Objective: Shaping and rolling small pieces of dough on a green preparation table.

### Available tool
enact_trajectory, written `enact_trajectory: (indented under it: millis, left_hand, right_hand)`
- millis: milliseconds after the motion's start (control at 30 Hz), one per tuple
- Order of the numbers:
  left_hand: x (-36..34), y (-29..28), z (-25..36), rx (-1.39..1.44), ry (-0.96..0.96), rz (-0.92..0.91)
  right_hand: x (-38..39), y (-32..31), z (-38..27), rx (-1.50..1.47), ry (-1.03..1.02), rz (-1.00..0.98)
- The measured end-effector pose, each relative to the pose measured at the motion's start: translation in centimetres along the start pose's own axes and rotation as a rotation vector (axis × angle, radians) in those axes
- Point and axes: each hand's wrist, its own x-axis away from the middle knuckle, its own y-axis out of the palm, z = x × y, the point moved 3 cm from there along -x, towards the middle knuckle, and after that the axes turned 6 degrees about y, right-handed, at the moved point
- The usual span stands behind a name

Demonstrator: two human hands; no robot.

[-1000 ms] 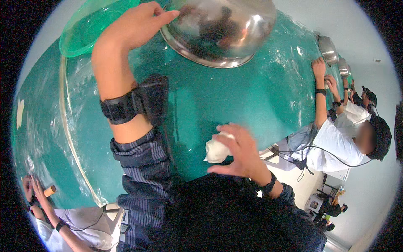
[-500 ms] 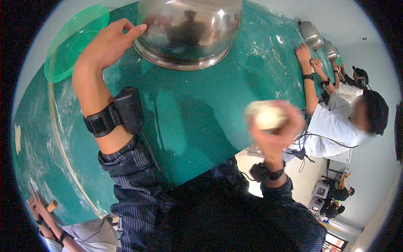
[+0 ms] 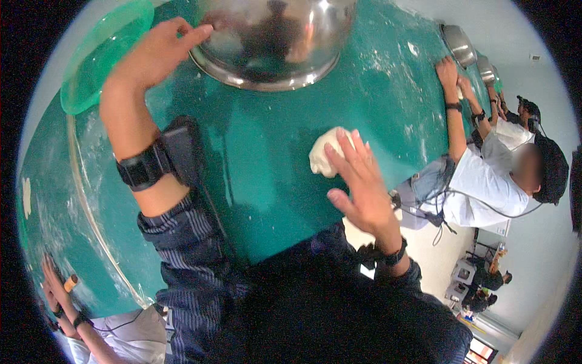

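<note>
A pale, rounded lump of dough (image 3: 325, 153) rests on the green table, right of the middle. Over its right side lies my right hand (image 3: 362, 182), fingers stretched out and touching the dough, thumb apart. My left hand (image 3: 159, 50) is up at the far left, between a large shiny steel bowl (image 3: 273, 45) and a translucent green basin (image 3: 82, 97). Its thumb reaches out to the bowl's side, and the other fingers are loosely bent with nothing seen in them. Whether the thumb touches the bowl, I cannot tell.
The green tabletop (image 3: 254, 182) bears white flour smears. A co-worker (image 3: 485, 176) in a white shirt works at the right, with steel bowls (image 3: 459, 45) beyond. At the lower left, another person's hands (image 3: 57, 291) are near a wooden stick (image 3: 71, 283). A pale strip (image 3: 85, 194) runs along the left.
My right hand has brought the dough from the right, above the table's near edge, down onto the table, and its fingers have opened. My left hand stays near the bowl.
</note>
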Motion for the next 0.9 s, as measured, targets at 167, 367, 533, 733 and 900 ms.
enact_trajectory:
  millis: [167, 367, 533, 733, 900]
  left_hand:
    - [-0.1, -0.7, 0.8, 0.021, -0.029, 0.000]
    - [-0.4, -0.7, -0.4, 0.014, -0.033, -0.021]
    - [-0.1, -0.6, 0.6, 0.087, -0.064, -0.014]
    - [-0.3, 0.2, 0.5, 0.081, -0.009, -0.017]
    - [0.7, -1.2, 0.5, 0.055, -0.056, -0.026]
  right_hand:
    - [-0.4, -2.3, -0.5, -0.080, -0.065, 0.386]
    - [-5.2, 3.7, 0.6, -0.260, 0.164, 0.535]
    - [-2.0, 4.4, -4.0, 0.068, 0.057, 0.393]
    - [3.2, 5.5, -5.1, 0.150, 0.028, 0.377]
    - [2.5, 4.5, -1.7, -0.008, 0.095, 0.491]
